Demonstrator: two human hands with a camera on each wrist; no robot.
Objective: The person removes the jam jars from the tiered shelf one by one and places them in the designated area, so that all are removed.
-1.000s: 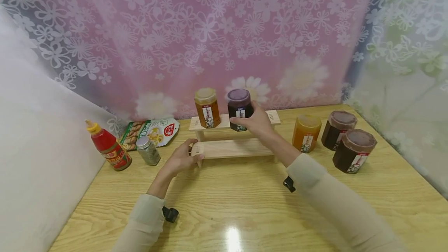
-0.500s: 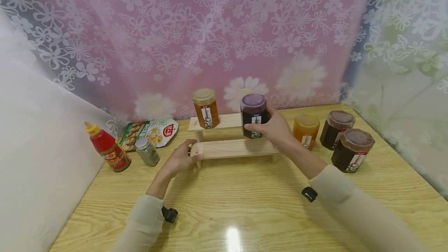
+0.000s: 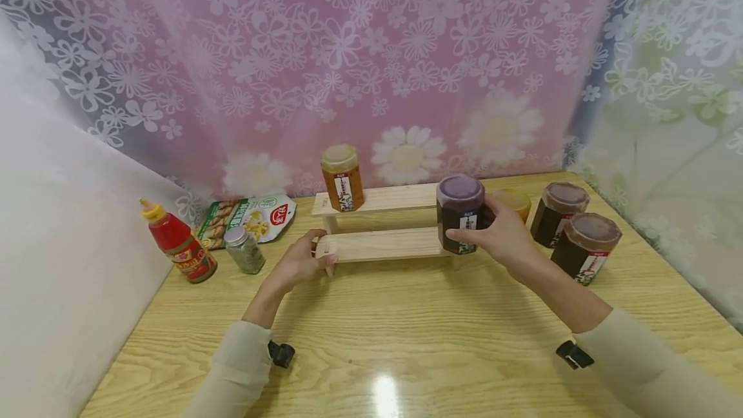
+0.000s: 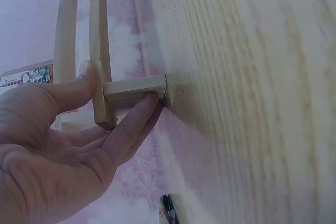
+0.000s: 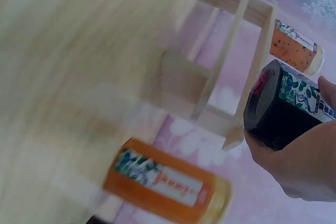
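Note:
My right hand [image 3: 511, 237] grips a dark jam jar with a purple lid [image 3: 458, 218], fingers wrapped behind it and thumb across its front. In the head view this jar overlaps the right end of a two-step wooden shelf [image 3: 383, 245]. The right wrist view shows the jar's base [image 5: 262, 98] lifted off the steps. At the shelf's left end my left hand [image 3: 300, 263] holds the lower step, thumb on top and fingers against the leg [image 4: 137, 88]. An orange-brown jar with a pale yellow lid [image 3: 342, 179] stands on the upper step's left.
Right of the shelf, an orange jar [image 5: 163, 179] is partly hidden behind my right hand in the head view. Two dark jars [image 3: 560, 208] stand beyond it. At left are a red sauce bottle [image 3: 182, 247], a spice jar [image 3: 245, 251] and a food pouch [image 3: 264, 217]. A curtain hangs behind.
My right hand has carried the purple-lidded jar off the upper step, to the right and toward me. My left hand has stayed at the shelf's left end.

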